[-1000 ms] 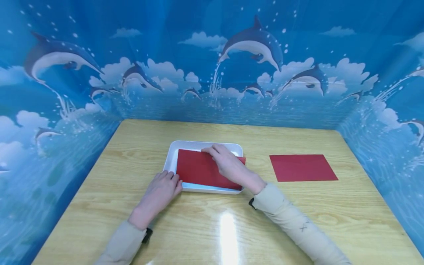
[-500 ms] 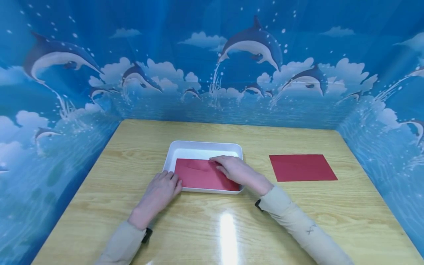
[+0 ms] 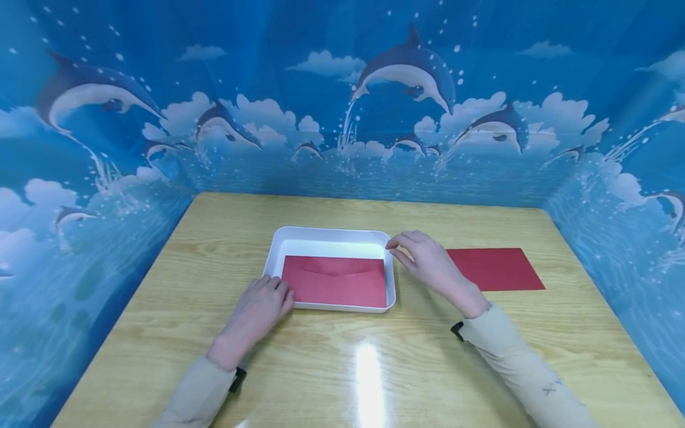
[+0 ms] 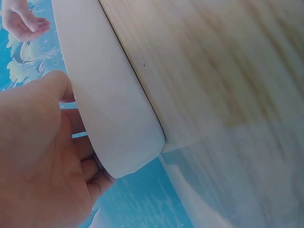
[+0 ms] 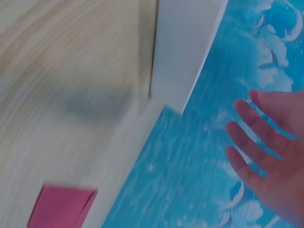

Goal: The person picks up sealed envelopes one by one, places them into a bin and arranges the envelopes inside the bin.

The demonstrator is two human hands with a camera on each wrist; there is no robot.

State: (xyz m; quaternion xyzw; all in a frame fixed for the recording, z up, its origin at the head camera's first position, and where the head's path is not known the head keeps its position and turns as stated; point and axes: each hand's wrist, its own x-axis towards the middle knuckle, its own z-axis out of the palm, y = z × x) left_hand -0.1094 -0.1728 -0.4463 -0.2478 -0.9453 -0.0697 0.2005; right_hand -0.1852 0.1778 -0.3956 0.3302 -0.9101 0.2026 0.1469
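A red envelope with a curved flap line lies flat in the near part of the white tray. My left hand grips the tray's near left corner. In the left wrist view, that hand has its thumb and fingers at the tray's white wall. Just off the tray's right side, my right hand hovers above the table with nothing in it. Its fingers are spread and loosely bent in the right wrist view, where the hand is apart from the tray.
To the right of the tray lies a second red envelope, partly hidden behind my right hand. The wood-grain table ends at a blue dolphin-print curtain behind and at both sides.
The right hand laid the red envelope down in the tray, let it go and moved right, past the tray's edge. My left hand stayed at the corner.
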